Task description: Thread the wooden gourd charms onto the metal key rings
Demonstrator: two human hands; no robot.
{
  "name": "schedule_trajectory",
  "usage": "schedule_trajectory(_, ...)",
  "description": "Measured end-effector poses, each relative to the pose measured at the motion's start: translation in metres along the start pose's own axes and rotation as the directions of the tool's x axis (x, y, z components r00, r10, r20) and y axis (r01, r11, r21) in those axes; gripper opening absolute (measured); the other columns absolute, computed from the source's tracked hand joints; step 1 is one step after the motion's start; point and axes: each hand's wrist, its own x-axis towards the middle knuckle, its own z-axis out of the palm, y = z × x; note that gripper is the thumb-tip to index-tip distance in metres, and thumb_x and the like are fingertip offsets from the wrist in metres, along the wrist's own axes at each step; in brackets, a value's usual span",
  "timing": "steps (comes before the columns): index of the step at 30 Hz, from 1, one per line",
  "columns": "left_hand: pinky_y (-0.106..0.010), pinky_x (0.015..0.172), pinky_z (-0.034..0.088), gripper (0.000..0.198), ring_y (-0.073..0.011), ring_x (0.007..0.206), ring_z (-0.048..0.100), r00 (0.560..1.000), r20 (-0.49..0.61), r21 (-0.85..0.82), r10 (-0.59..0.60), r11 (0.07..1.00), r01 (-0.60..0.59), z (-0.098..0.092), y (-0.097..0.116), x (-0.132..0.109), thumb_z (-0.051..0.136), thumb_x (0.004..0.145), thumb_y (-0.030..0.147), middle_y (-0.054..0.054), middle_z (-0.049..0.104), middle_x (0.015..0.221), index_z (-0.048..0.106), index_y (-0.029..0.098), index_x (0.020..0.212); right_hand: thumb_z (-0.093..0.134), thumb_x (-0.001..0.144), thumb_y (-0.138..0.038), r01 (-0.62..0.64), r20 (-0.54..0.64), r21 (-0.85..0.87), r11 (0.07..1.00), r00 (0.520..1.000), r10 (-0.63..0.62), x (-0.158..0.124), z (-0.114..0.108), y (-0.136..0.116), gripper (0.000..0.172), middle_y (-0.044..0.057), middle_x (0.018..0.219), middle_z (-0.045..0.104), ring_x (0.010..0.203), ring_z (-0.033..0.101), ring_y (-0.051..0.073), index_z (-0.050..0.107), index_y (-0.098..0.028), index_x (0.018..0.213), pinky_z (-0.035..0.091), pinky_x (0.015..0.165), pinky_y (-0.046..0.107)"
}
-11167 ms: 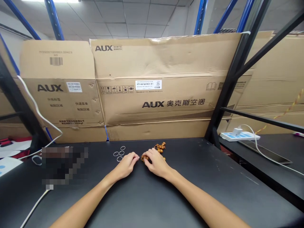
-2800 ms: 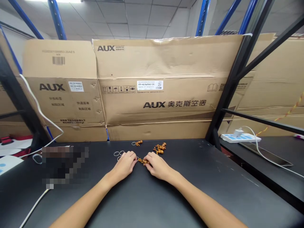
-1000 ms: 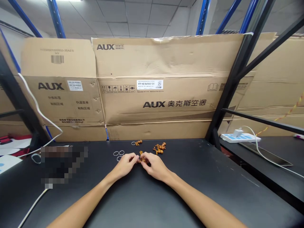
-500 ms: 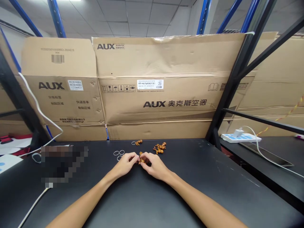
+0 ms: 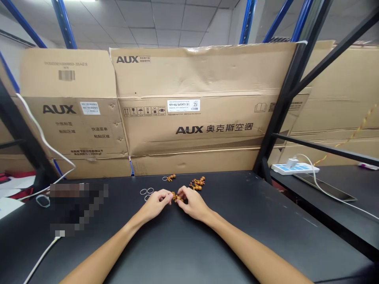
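Got charm [image 5: 178,198], brown beads on cord, mid-worktop [image 5: 166,248] between both hands; grasping bead end in right hand [image 5: 190,202], thumb against fingers; have left hand [image 5: 160,202] at charm's left end, thumb and finger pinched close; cannot tell contents of that pinch, hidden by fingers; see three loose rings [image 5: 143,192] just far-left of left hand, two in full view, one partly behind hand; see spare charms [image 5: 197,182] heaped just beyond right hand; see ringed charm [image 5: 170,178] near far edge, between loose rings and spare charms, too small to tell if actually linked; see cardboard [image 5: 189,85] upright along far edge, printed AUX; see power strip [image 5: 293,169] on separate surface at far right, white plug [image 5: 291,162] in it, dark slab [image 5: 325,187] just nearer; can't make out pixelated item [image 5: 75,209] at left; see white cable [image 5: 41,258] running nearer from it.
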Motion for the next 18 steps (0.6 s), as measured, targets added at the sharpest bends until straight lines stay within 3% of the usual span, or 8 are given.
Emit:
schedule_trajectory(3,-0.028,0.072,0.044,0.045,-0.0173,0.077,0.058,1.000,-0.011,0.004,-0.005,1.000,0.005,0.0011,-0.0012,0.0001,0.044,0.088,0.047,-0.006,0.066,0.098,0.061,0.016,0.060,0.058,0.080,-0.019,0.021,0.011,-0.007,1.000,1.000,-0.021,-0.0003,0.0006,-0.0009,0.014,0.001,0.081,0.061,0.075,0.058,0.015,0.053,-0.022,0.093,0.046,0.070,0.026)
schedule_trajectory(8,-0.030,0.083,0.045,0.034,-0.0198,0.088,0.059,1.000,-0.011,0.022,0.017,1.000,-0.017,0.0010,-0.0013,-0.0002,0.047,0.086,0.042,-0.006,0.066,0.096,0.065,0.017,0.070,0.059,0.081,-0.020,0.017,0.017,-0.011,1.000,1.000,-0.017,-0.0010,-0.0001,-0.0039,0.014,0.001,0.082,0.061,0.074,0.057,0.015,0.053,-0.022,0.093,0.046,0.071,0.027)
schedule_trajectory(15,-0.029,0.078,0.046,0.043,-0.0193,0.085,0.061,1.000,-0.011,0.011,-0.011,1.000,0.011,0.0013,0.0054,-0.0019,0.047,0.087,0.044,-0.006,0.066,0.099,0.062,0.017,0.057,0.057,0.082,-0.019,0.049,0.031,-0.025,0.998,0.998,-0.048,-0.0011,-0.0015,-0.0068,0.011,0.001,0.081,0.062,0.076,0.058,0.016,0.054,-0.022,0.093,0.045,0.071,0.026)
schedule_trajectory(18,-0.028,0.077,0.047,0.038,-0.0196,0.088,0.060,1.000,-0.025,0.025,-0.006,1.000,0.007,0.0022,0.0049,-0.0022,0.049,0.085,0.044,-0.006,0.066,0.099,0.066,0.018,0.063,0.058,0.081,-0.019,0.024,0.014,-0.047,0.999,1.000,-0.023,-0.0009,-0.0004,-0.0037,0.013,0.001,0.083,0.062,0.076,0.058,0.016,0.055,-0.022,0.094,0.046,0.071,0.027)
